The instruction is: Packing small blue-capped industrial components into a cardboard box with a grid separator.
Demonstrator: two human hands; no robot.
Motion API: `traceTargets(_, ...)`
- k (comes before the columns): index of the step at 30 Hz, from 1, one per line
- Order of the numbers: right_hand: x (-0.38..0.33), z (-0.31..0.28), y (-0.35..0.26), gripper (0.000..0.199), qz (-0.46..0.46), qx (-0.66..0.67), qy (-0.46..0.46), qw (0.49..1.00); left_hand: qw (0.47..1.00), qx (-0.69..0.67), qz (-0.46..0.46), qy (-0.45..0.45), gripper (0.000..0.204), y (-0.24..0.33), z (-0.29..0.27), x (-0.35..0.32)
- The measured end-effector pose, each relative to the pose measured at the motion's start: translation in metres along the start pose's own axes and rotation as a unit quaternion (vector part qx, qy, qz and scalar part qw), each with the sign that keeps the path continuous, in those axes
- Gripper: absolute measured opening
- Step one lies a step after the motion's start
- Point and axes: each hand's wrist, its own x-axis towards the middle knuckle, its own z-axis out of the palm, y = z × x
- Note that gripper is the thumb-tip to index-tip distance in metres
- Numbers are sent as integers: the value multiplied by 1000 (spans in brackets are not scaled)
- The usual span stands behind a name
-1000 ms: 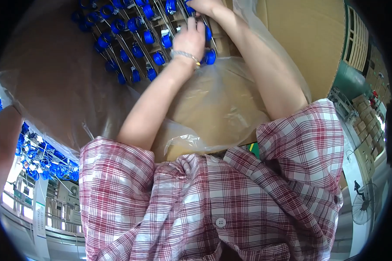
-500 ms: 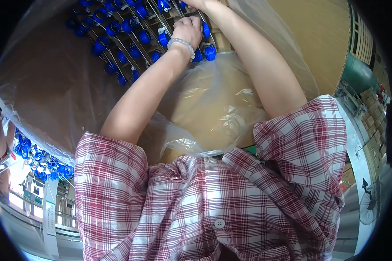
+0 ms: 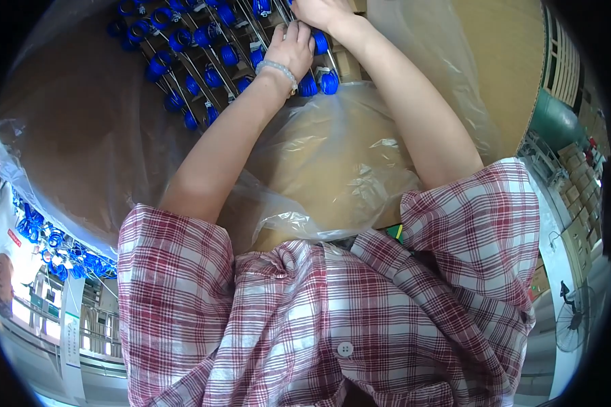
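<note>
Rows of blue coils (image 3: pixel 229 55), each with a thin metal rod (image 3: pixel 195 70) beside it, lie packed at the upper left and top of a large box. My left hand (image 3: pixel 290 51), with a pale bead bracelet (image 3: pixel 278 69) at its wrist, rests palm down on the rows. Its fingers point away and are slightly apart, next to a blue coil (image 3: pixel 320 43) on their right. My right hand (image 3: pixel 324 12) reaches to the top edge of the picture, just beyond the left. Most of its fingers are cut off or hidden, with a bit of blue beside them.
Clear plastic sheeting (image 3: pixel 332 149) lines the brown cardboard (image 3: pixel 502 61) around the rows. More blue coils (image 3: pixel 54 237) hang at the far left, near a person in light clothing (image 3: pixel 3 224). A fan (image 3: pixel 574 319) and stacked cartons (image 3: pixel 577 183) stand at the right.
My left hand has moved slightly left and its fingers have stretched forward. My right hand has come lower into view. At the far left, the other person has shifted.
</note>
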Motion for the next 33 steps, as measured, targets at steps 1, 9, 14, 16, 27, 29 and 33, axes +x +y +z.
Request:
traceTargets(1,-2,-4,-1,25,-1,0,1,1000,1000,1,0,0,26,-1,-2,2)
traceTargets(9,-4,8,6,42,-283,-155,-13,946,998,-10,16,-58,31,-6,-2,-10)
traceTargets(14,-2,-7,21,46,-254,-142,-5,957,997,-39,24,-65,35,1,-13,5)
traceTargets(16,1,-5,19,50,-242,-122,-17,962,997,-32,22,-70,35,1,-14,3)
traceTargets(27,10,18,37,46,-181,-127,53,974,998,-46,24,-21,29,0,-19,-2)
traceTargets(29,9,7,24,55,-163,-111,-1,980,995,-74,44,-57,28,-1,-43,-8)
traceTargets(33,14,-20,-4,54,-295,-151,115,937,973,-130,77,-172,29,-7,-130,-36)
